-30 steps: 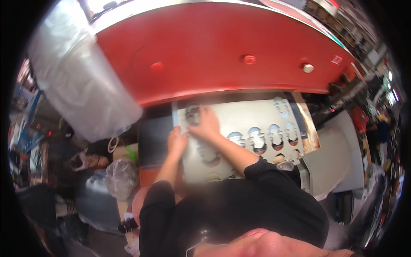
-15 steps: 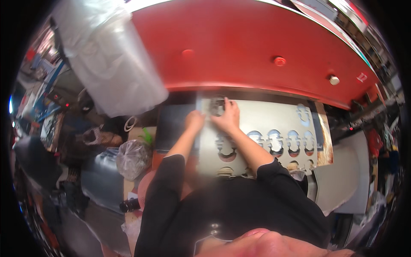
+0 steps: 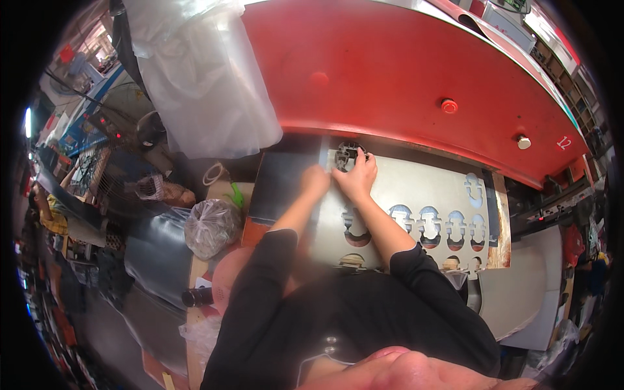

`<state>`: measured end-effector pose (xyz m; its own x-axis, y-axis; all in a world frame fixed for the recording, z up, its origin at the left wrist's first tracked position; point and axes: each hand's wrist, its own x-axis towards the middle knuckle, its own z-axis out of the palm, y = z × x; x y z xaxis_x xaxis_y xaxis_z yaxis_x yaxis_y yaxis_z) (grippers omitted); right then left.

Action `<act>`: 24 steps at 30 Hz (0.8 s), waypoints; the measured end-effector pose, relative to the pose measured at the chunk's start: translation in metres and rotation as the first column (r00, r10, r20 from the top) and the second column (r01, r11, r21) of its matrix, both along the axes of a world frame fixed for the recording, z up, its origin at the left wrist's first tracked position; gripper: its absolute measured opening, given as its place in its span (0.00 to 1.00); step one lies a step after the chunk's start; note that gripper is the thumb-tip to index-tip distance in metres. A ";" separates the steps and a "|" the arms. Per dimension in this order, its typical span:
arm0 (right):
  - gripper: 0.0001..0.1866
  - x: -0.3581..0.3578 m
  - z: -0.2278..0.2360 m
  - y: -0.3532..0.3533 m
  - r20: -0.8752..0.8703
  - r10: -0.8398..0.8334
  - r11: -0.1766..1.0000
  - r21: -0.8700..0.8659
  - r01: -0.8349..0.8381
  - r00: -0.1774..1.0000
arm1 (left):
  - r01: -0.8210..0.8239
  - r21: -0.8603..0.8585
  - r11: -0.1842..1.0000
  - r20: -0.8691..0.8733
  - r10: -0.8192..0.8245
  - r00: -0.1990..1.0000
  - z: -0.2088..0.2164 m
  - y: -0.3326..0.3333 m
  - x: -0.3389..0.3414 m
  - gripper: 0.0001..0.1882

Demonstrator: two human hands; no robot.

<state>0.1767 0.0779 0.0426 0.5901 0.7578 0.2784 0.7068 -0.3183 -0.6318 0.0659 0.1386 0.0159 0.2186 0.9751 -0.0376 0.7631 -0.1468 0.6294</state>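
Note:
A dark metal cutting die (image 3: pixel 343 158), ring-like with inner bars, lies at the far left part of a pale sheet (image 3: pixel 416 182) with several cut-out holes. My right hand (image 3: pixel 359 177) is closed on the die's near right side, thumb and fingers apart around its edge. Beside it, my left hand (image 3: pixel 315 182) is over the sheet's left edge, just short of the die. Motion smears its fingers, so its grip is unclear. Rows of rounded openings (image 3: pixel 429 225) run across the sheet's nearer part.
A red machine front (image 3: pixel 390 71) with a red button (image 3: pixel 449 106) and a pale knob (image 3: pixel 523 142) spans the far side. Clear plastic sheeting (image 3: pixel 208 91) hangs at far left. A tied plastic bag (image 3: pixel 212 227) and a dark panel (image 3: pixel 283 188) are at left.
The whole view has shifted, so the scene sits farther right. My right hand still holds the die, which appears slightly farther toward the machine. My left hand stays beside it, blurred.

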 end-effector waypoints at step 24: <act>0.31 0.103 -0.003 -0.201 0.511 0.270 0.961 -0.086 -0.265 0.816 | 0.137 0.569 0.811 -0.032 -0.145 0.989 -0.038 -0.130 -0.079 0.35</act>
